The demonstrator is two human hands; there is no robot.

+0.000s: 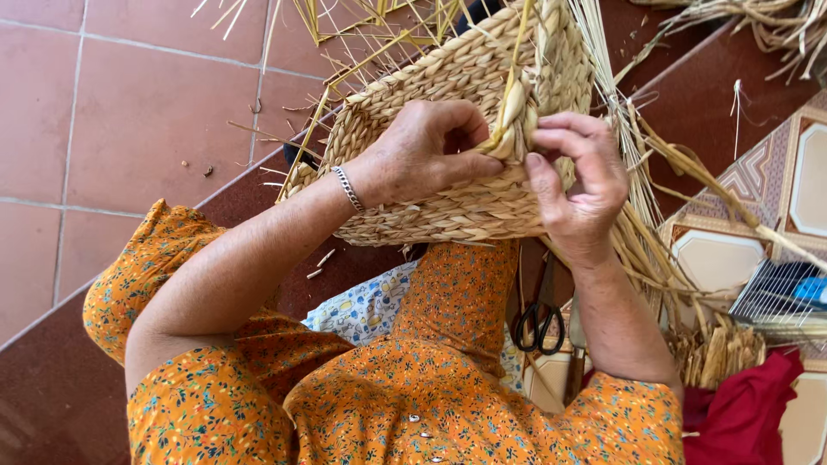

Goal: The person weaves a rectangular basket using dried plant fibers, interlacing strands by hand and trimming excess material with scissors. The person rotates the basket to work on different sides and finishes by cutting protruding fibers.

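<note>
Below, scissors, straw bundle, red cloth

Left hand curled, fingertips pinched, right hand fingers bent inward, both forearms raised

No packages, labels, signs or screens are in view anywhere in the scene, left, right, near or far.

Rough, matt woven-straw basket; shiny metal bracelet; smooth, matt terracotta floor tiles.
</note>
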